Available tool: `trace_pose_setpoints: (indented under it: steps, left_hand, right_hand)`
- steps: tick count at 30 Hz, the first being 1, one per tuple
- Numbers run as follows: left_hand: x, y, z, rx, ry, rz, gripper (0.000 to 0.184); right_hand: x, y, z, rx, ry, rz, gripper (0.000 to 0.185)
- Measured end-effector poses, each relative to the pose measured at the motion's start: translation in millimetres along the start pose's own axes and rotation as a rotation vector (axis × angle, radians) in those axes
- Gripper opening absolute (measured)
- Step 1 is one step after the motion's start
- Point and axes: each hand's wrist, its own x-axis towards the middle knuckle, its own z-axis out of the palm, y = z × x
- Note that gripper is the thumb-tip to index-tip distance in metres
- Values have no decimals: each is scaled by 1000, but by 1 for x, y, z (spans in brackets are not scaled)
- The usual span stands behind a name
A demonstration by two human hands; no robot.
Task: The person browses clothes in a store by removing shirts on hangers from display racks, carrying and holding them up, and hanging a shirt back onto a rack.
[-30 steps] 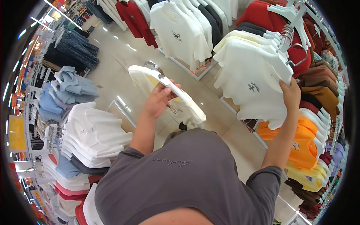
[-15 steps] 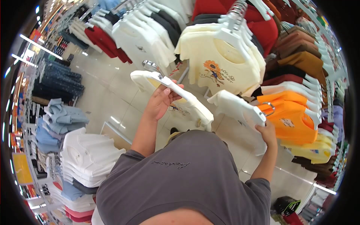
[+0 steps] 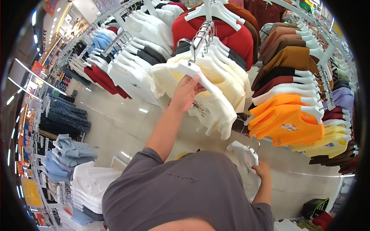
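Observation:
My left hand is closed round the white hanger of a cream T-shirt with a print on its front. That hanger's metal hook is up beside the end of a display arm; whether it rests on the arm I cannot tell. Just behind hang more cream T-shirts. Low on the right, my right hand grips a white hanger carrying a white T-shirt, held near my body and partly hidden by it.
Orange T-shirts hang at the right, below brown tops. White T-shirts and a red top hang farther back. Folded-looking white shirts and dark jeans line the left. A black basket stands lower right.
My left hand has raised the cream T-shirt up and forward to the display arm. My right hand has lowered the white T-shirt toward my side. The view has shifted toward the racks.

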Motion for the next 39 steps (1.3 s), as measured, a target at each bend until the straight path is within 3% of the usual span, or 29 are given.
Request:
trace_pose_setpoints:
  steps: [10,20,22,23,25,26,28,32,35,37,39]
  left_hand:
    - [45,-44,3,25,213,-63,33]
    - [39,-68,-28,85,153,-126,38]
    - [34,-87,-43,386,271,-195,42]
    - [29,-105,-61,383,278,-201,42]
    - [13,-134,-94,795,191,-224,46]
    - [2,-140,-100,791,197,-229,46]
    - [-30,-138,-90,1322,120,57,52]
    - [-71,-143,-76,1387,179,171,60]
    - [-96,-152,-82,1482,155,175,63]
    - [-118,-176,-107,1499,-13,-320,60]
    - [-152,-257,-181,1506,-349,-692,56]
  right_hand:
    - [-22,66,68,131,-183,214,40]
    - [-27,150,115,270,-204,390,38]
    - [-26,142,105,335,-205,475,34]
    - [-24,139,102,329,-211,478,34]
    - [-19,137,99,352,-221,450,32]
    - [-17,135,97,345,-225,452,32]
    - [-12,131,94,312,-248,448,43]
    - [3,147,103,292,-268,384,44]
    - [14,142,99,87,-331,363,49]
    - [17,127,89,33,-338,352,48]
    - [17,106,77,-7,-358,343,47]
